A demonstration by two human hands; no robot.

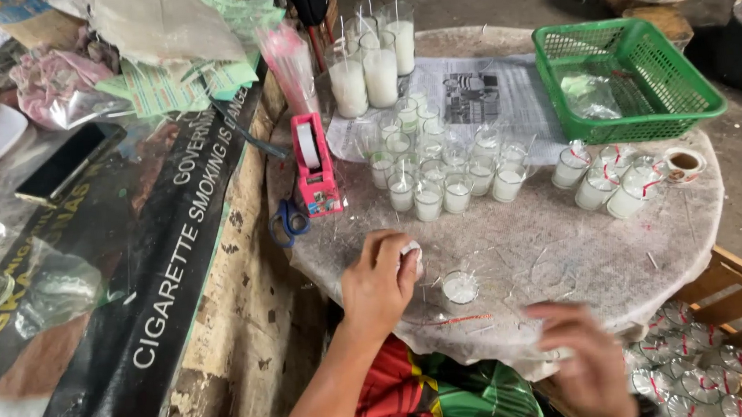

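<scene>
My left hand (378, 278) rests on the round table (568, 246) with its fingers curled around a small white candle glass, only a bit of which shows at the fingertips. A single small glass of white wax (460, 287) stands just right of that hand. My right hand (587, 355) is blurred near the table's front edge, fingers bent over clear plastic wrap (537, 350); I cannot tell whether it grips the wrap. A thin red strip (459, 320) lies between the hands.
Several small wax-filled glasses (439, 172) cluster mid-table, taller ones (375, 67) behind. Wrapped glasses (607, 183) sit right, beneath a green basket (637, 112). A pink tape dispenser (315, 164) and blue scissors (288, 221) lie left. More wrapped glasses (692, 368) fill a wooden crate.
</scene>
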